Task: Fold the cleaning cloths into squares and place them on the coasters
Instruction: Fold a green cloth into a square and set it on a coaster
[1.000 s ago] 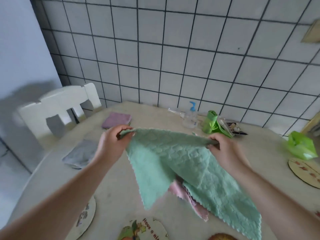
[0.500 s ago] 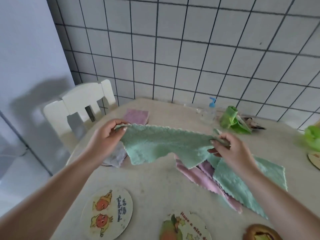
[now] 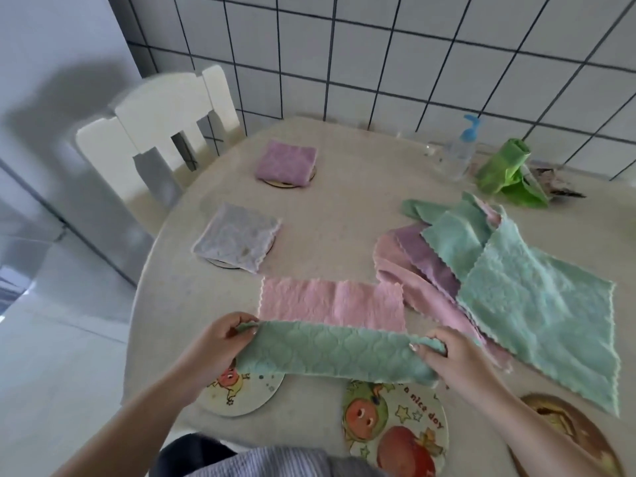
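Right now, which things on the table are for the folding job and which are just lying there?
For the job:
- green cloth held by left hand and right hand
- pink cloth
- cloth pile
- folded purple cloth
- folded grey cloth
- coasters, e.g.

Just lying about:
- pump bottle
- green bags
- chair

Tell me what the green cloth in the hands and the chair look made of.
Green cloth: soft, fuzzy fabric, probably microfibre; embossed scale pattern, limp sag between the left hand and right hand. Chair: rigid, smooth cream finish, likely painted wood or plastic; cannot tell which.
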The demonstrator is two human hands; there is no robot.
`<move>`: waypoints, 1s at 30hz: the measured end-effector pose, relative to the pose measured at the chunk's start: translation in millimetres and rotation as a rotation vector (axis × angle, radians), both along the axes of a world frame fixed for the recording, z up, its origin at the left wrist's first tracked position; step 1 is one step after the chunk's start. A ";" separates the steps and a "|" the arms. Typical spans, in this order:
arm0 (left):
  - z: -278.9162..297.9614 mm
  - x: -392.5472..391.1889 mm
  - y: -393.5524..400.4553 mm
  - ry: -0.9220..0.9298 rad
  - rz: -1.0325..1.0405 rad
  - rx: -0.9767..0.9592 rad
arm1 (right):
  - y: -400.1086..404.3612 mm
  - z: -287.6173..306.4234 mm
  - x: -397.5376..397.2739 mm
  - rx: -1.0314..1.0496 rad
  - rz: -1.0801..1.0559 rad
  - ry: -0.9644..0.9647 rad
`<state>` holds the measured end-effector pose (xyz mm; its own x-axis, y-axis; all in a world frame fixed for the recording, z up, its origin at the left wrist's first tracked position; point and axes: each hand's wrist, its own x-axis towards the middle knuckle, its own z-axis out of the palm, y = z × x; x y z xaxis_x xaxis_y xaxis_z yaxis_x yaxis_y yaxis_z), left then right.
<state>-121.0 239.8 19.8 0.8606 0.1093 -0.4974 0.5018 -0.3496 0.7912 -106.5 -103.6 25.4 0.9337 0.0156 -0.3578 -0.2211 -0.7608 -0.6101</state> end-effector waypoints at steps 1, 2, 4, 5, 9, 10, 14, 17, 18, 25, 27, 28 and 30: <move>-2.3 4.1 -0.1 0.013 0.008 -0.002 | 0.2 -2.8 5.1 -0.007 0.006 0.005; -4.8 9.4 0.0 0.022 0.014 -0.006 | 0.6 -5.1 11.2 -0.014 0.011 0.005; -8.8 22.6 0.3 0.032 0.018 -0.017 | 2.6 -8.5 25.1 -0.022 0.005 -0.003; -10.3 29.8 0.5 0.030 0.016 -0.017 | 4.0 -10.2 32.4 -0.021 -0.002 -0.002; -17.3 59.6 -0.3 0.028 0.039 0.008 | 8.2 -22.8 61.2 -0.006 -0.038 0.021; -19.7 65.8 -0.3 0.032 0.039 0.015 | 9.7 -26.4 67.0 0.002 -0.045 0.029; -33.4 86.0 -2.1 0.042 0.065 0.037 | 12.3 -42.5 83.8 0.001 -0.057 0.021; -38.3 96.2 -6.9 0.032 0.098 0.040 | 11.8 -50.0 92.0 -0.022 -0.057 -0.020; -40.0 98.6 -8.0 0.030 0.108 0.038 | 11.4 -51.6 94.4 -0.037 -0.052 -0.043; -51.3 105.7 -7.3 0.021 0.135 0.105 | 11.2 -57.8 107.9 -0.126 0.004 -0.129; -53.3 104.7 -6.2 0.040 0.143 0.104 | 12.0 -57.3 108.8 -0.124 -0.003 -0.123; -53.5 102.9 -5.5 0.048 0.140 0.098 | 12.0 -56.9 108.4 -0.111 -0.009 -0.120; -49.9 98.0 -6.1 0.049 0.125 0.080 | 11.3 -55.7 104.9 -0.066 -0.031 -0.108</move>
<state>-23.0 233.7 -30.1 0.8129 0.2545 -0.5238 0.5823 -0.3430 0.7370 -1.6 -92.3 -30.3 0.9665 -0.0346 -0.2545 -0.1812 -0.7941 -0.5801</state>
